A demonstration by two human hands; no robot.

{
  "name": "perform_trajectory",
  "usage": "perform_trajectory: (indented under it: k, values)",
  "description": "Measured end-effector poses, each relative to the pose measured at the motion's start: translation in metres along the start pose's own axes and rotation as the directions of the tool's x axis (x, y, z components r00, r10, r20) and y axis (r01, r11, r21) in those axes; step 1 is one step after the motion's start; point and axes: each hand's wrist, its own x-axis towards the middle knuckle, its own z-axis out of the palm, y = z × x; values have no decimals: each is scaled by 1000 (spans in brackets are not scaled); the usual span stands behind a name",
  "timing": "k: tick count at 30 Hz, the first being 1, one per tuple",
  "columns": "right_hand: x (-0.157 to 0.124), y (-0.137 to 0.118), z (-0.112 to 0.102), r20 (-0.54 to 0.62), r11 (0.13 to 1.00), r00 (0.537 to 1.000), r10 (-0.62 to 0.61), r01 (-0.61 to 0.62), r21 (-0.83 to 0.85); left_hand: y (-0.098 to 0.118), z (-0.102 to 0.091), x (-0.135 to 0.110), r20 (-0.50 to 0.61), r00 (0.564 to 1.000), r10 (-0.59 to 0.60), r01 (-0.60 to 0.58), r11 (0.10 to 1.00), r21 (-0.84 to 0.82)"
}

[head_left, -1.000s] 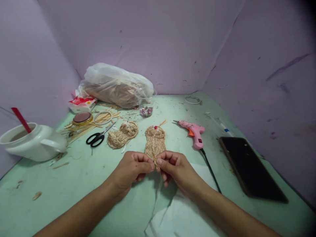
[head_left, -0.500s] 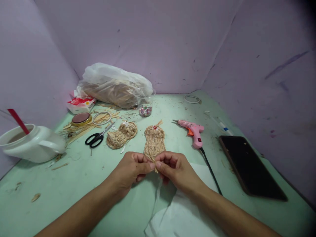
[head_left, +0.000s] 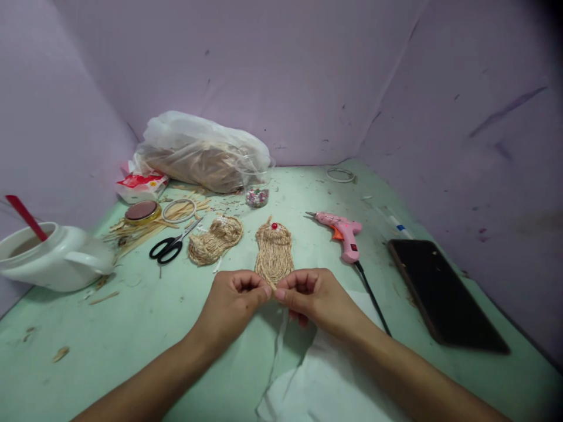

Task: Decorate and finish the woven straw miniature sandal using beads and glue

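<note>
A small slipper-shaped piece (head_left: 274,252) of coiled straw cord, with a red bead (head_left: 274,225) at its far end, lies upright in front of me. At its near end a short straw cord (head_left: 273,285) shows between my fingertips. My left hand (head_left: 237,302) pinches it from one side with thumb and forefinger. From the other side my right hand (head_left: 310,296) pinches too, its fingers curled. Fingers hide the near tip of the piece. A matching straw slipper (head_left: 215,239) rests to the left, with pale beads on its top.
Black-handled scissors (head_left: 169,247) lie left of the slippers, near a white pot (head_left: 83,258). On the right are a pink glue gun (head_left: 343,230) with its cord and a dark phone (head_left: 446,296). A bead cup (head_left: 257,196) and plastic bag (head_left: 202,152) stand behind.
The far end of the piece has turned slightly, so the red bead shows more plainly. My fingertips have shifted a little at the cord; both hands keep pinching.
</note>
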Motion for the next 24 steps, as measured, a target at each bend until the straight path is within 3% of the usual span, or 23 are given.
perform_trajectory:
  k: [5,13,20,24]
  values:
    - [-1,0,2,3,1000,1000,-21,21,17,-1,0,-1,-46,999,27,-23,997,71]
    - [3,10,1,32,998,999,-12,10,61,-1,0,-3,-9,1000,6,-5,996,86]
    - [4,10,1,114,956,993,35,-67,287,1,3,-4,-22,1000,21,-18,995,96]
    - [5,10,1,124,949,991,40,-76,305,2,4,-6,-15,999,45,-42,987,152]
